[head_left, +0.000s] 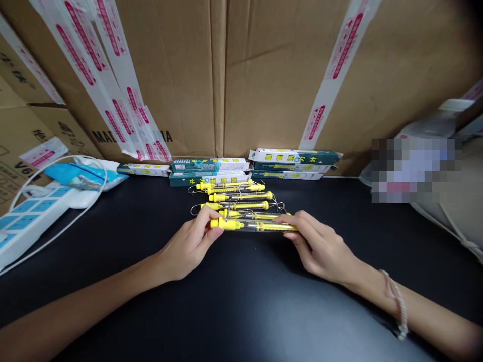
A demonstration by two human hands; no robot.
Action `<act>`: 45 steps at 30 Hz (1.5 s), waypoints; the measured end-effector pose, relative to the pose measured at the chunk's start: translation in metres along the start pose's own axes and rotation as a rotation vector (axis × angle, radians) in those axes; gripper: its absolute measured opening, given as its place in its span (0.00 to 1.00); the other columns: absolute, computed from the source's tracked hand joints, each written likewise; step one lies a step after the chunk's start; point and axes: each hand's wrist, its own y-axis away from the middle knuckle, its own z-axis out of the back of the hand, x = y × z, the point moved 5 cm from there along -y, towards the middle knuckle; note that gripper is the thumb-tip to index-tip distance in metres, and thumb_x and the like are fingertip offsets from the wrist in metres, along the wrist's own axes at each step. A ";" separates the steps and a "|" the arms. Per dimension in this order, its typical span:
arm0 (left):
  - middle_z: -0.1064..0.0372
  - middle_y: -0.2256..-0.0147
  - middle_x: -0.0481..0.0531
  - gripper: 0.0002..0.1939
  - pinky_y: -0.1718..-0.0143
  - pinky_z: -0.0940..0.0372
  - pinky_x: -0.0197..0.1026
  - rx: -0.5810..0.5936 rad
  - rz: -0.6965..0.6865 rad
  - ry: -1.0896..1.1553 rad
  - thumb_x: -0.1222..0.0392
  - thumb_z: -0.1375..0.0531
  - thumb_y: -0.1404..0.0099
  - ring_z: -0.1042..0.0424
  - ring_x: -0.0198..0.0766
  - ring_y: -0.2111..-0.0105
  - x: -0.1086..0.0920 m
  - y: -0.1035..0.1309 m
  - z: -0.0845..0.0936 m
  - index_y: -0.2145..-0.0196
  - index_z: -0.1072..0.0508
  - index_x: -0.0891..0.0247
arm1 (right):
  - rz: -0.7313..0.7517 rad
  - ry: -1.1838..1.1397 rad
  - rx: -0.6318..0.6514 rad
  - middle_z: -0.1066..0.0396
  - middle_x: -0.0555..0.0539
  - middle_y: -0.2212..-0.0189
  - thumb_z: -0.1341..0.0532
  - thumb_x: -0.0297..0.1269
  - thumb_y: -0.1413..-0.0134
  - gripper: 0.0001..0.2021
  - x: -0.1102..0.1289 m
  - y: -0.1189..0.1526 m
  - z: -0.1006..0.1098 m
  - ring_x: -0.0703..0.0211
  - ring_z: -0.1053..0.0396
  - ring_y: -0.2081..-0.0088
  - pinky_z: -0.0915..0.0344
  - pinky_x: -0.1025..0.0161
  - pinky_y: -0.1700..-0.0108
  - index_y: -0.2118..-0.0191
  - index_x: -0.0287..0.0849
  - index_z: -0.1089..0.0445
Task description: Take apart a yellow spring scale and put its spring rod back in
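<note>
Between my two hands is a tubular spring scale [252, 225], clear with yellow ends and held level above the black table. My left hand [190, 241] pinches its yellow cap at the left end. Thumb and fingers of my right hand [320, 246] close on the other end, which they partly cover. Just behind it lie several more spring scales [241, 196] in a loose row, with metal hooks sticking out at their ends. One of them [260, 215] is partly hidden by the held scale.
Behind the scales, green and white printed boxes [209, 178] are stacked against a large taped carton [256, 75]. To the left are a white power strip [37, 211], its cable and a blue packet [75, 173]. A clear plastic bottle [430, 120] stands at the right, partly blurred out.
</note>
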 end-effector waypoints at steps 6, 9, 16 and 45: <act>0.29 0.66 0.49 0.11 0.71 0.40 0.38 0.018 -0.027 -0.134 0.51 0.54 0.25 0.28 0.38 0.72 -0.001 0.001 -0.010 0.58 0.40 0.60 | 0.072 0.165 0.053 0.29 0.43 0.67 0.42 0.41 0.36 0.14 0.001 -0.009 -0.001 0.56 0.33 0.67 0.36 0.61 0.66 0.50 0.36 0.32; 0.26 0.60 0.53 0.10 0.69 0.36 0.39 0.035 -0.084 -0.177 0.52 0.54 0.25 0.24 0.41 0.68 -0.008 0.002 -0.018 0.56 0.41 0.59 | 0.126 0.299 0.042 0.30 0.47 0.73 0.40 0.45 0.37 0.13 0.002 -0.013 -0.004 0.57 0.34 0.71 0.39 0.61 0.68 0.58 0.39 0.29; 0.29 0.69 0.49 0.10 0.73 0.39 0.39 -0.016 -0.098 -0.244 0.53 0.56 0.25 0.28 0.39 0.75 -0.014 -0.001 -0.017 0.62 0.44 0.59 | 0.185 0.346 0.064 0.25 0.40 0.62 0.48 0.28 0.33 0.15 0.019 -0.017 -0.013 0.56 0.30 0.65 0.37 0.59 0.64 0.44 0.32 0.35; 0.49 0.80 0.44 0.26 0.76 0.50 0.38 0.005 0.077 0.128 0.48 0.61 0.24 0.47 0.31 0.79 -0.004 -0.003 -0.011 0.78 0.46 0.61 | 0.190 0.285 -0.003 0.26 0.43 0.61 0.45 0.23 0.39 0.26 0.022 -0.002 -0.005 0.56 0.29 0.62 0.32 0.59 0.60 0.36 0.41 0.40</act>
